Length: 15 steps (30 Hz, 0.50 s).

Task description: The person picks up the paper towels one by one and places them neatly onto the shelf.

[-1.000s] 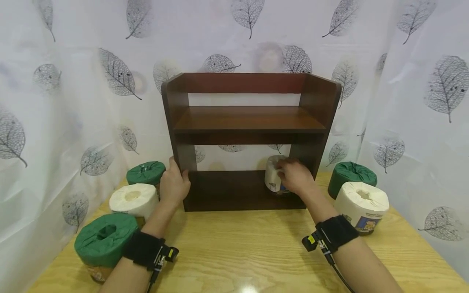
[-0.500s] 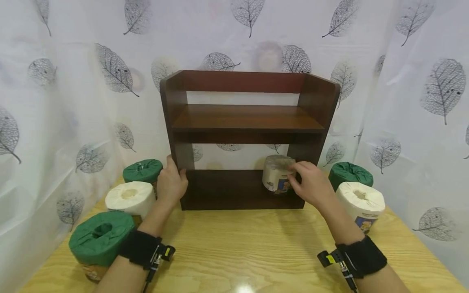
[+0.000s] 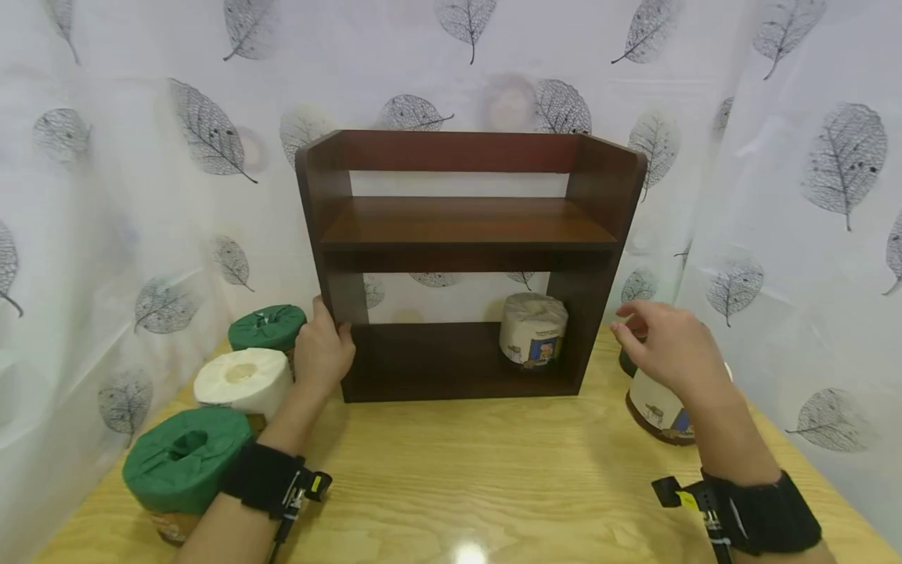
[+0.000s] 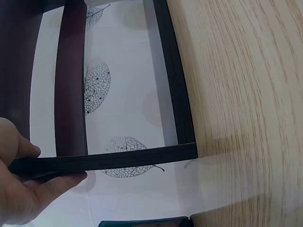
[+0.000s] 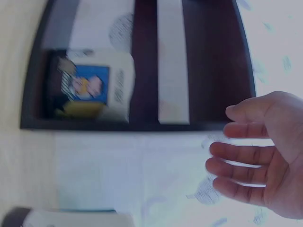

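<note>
A dark brown two-tier shelf (image 3: 468, 221) stands on the wooden table (image 3: 465, 462). My left hand (image 3: 324, 354) grips its left side panel; in the left wrist view, thumb and fingers (image 4: 59, 187) lie on either side of the panel's edge. A white-wrapped toilet roll (image 3: 533, 330) stands upright on the lower tier, near the right panel. My right hand (image 3: 669, 345), holding nothing, is to the right of the shelf, above another white toilet roll (image 3: 655, 403) that it partly hides. In the right wrist view its fingers (image 5: 244, 152) are loosely bent and apart.
On the left, a green roll (image 3: 268, 327), a white roll (image 3: 243, 380) and a nearer green roll (image 3: 186, 462) line the table beside my left forearm. Another green roll (image 3: 626, 363) shows slightly behind my right hand. A leaf-patterned curtain (image 3: 451, 63) surrounds the table.
My right hand has let go of the white toilet roll on the lower tier and moved right, over the rolls there. My left hand keeps its grip on the panel.
</note>
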Available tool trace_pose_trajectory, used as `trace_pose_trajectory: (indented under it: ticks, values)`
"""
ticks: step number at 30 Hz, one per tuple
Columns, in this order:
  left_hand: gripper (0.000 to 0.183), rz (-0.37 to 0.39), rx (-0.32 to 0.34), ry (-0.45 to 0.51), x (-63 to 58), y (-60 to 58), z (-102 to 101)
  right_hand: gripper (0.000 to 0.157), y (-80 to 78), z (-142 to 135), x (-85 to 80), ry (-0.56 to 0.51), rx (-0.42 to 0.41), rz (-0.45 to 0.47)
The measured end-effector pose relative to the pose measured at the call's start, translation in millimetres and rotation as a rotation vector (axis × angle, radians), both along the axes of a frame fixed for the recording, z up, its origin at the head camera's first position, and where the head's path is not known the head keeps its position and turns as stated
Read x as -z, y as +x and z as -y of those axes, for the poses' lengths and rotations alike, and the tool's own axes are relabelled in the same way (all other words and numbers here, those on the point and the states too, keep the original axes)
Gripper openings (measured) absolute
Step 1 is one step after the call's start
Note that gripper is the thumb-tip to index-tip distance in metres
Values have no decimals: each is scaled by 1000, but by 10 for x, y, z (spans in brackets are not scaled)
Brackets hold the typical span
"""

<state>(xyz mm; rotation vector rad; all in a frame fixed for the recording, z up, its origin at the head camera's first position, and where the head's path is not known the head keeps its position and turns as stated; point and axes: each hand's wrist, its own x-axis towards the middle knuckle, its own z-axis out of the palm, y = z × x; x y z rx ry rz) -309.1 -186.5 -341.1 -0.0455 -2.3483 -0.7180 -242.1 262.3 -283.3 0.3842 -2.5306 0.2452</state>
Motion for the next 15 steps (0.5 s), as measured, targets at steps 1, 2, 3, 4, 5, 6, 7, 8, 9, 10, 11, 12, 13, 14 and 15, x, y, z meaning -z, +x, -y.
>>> trace_pose_trajectory:
  ticks: [1, 2, 3, 4, 5, 6, 7, 8, 9, 10, 11, 12, 13, 14, 15]
  values:
    - [43, -2, -1, 1, -3, 2, -4, 25, 5, -55, -17, -7, 26, 10]
    - [43, 0, -2, 4, -4, 5, -8, 26, 10, -106, -32, -15, 51, 21]
    - [43, 1, -4, 6, -2, 8, -14, 27, 11, -154, -44, -27, 72, 44]
    - [42, 5, -5, 9, -3, 11, -11, 29, 3, -192, -54, -33, 90, 71]
    - [42, 9, -6, 11, -2, 14, -9, 31, -1, -226, -62, -41, 106, 104]
    - [42, 16, -7, 12, 1, 14, -7, 34, -7, -257, -68, -47, 121, 142]
    - [42, 20, -6, 12, 4, 17, -7, 37, -14, -286, -73, -54, 132, 181]
    - [42, 24, -7, 11, 8, 17, -7, 41, -19, -314, -77, -59, 140, 221]
    - [42, 26, -6, 10, 11, 17, -7, 45, -28, -342, -78, -61, 146, 261]
    - [41, 27, -7, 8, 14, 14, -7, 50, -34, -367, -78, -58, 152, 297]
    - [41, 25, -8, 7, 16, 12, -7, 55, -41, -390, -78, -56, 160, 332]
    - [41, 22, -8, 7, 17, 8, -6, 60, -50, -411, -75, -49, 167, 363]
    - [42, 17, -10, 5, 15, 6, -6, 64, -60, -433, -70, -43, 177, 393]
    - [42, 13, -12, 3, 14, 2, -6, 69, -70, -453, -61, -35, 188, 420]
    - [42, 7, -12, 2, 11, -2, -6, 73, -79, -473, -49, -24, 200, 447]
